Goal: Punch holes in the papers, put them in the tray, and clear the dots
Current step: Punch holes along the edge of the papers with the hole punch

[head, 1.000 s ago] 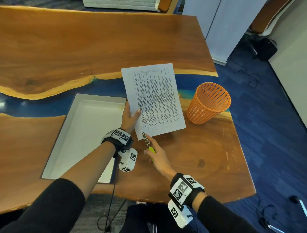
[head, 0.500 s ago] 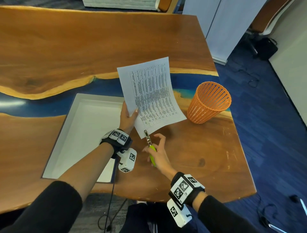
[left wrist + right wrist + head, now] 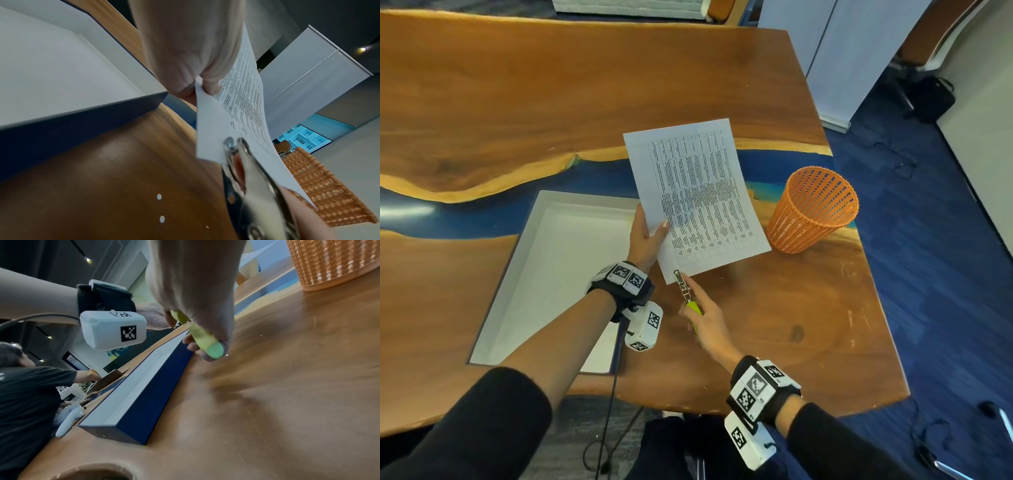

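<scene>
A printed sheet of paper (image 3: 698, 195) is held raised over the table, tilted, pinched at its left edge by my left hand (image 3: 647, 236). My right hand (image 3: 705, 322) grips a hole punch (image 3: 683, 286) with green handles (image 3: 207, 340). Its metal jaws sit over the sheet's near corner (image 3: 213, 149), one on each side of the paper. Two white paper dots (image 3: 159, 196) lie on the wood below. A white tray (image 3: 534, 274) with dark blue walls lies left of the hands. The left wrist view shows the punch head (image 3: 236, 146) on the paper.
An orange mesh basket (image 3: 813, 209) stands on the table to the right of the sheet. The table's near edge and right edge are close by. In the right wrist view, another person (image 3: 24, 386) sits beyond the tray's far end.
The sheet has been lifted off the table and tilted, its top swinging left. The punch has stayed at the near corner, and the right hand's fingers have shifted on the handles.
</scene>
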`<act>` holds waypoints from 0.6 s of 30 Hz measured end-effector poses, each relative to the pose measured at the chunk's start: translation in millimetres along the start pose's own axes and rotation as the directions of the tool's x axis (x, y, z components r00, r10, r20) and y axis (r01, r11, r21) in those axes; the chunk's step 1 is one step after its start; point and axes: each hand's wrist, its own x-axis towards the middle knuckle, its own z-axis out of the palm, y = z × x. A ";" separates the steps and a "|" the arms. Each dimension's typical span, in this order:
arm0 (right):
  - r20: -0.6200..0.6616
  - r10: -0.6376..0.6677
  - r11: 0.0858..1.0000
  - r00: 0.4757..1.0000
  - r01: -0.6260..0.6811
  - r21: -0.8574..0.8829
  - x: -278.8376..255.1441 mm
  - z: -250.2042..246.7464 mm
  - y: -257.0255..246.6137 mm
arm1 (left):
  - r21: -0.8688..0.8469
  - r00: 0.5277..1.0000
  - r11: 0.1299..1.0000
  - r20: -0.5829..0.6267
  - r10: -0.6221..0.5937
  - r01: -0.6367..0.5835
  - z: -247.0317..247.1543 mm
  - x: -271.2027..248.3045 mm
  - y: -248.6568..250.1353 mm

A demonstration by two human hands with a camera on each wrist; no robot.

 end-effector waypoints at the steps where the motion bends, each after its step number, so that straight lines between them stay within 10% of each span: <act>1: 0.004 -0.003 1.000 1.000 0.003 0.001 -0.6 -0.2 0.5 | -0.004 1.000 1.000 0.003 0.001 -0.001 -0.5 -0.1 0.8; 18: -0.120 0.158 0.980 0.980 -0.171 -0.105 14.8 -19.7 14.1 | -0.065 0.999 0.998 0.046 -0.022 0.025 -13.3 -0.7 4.5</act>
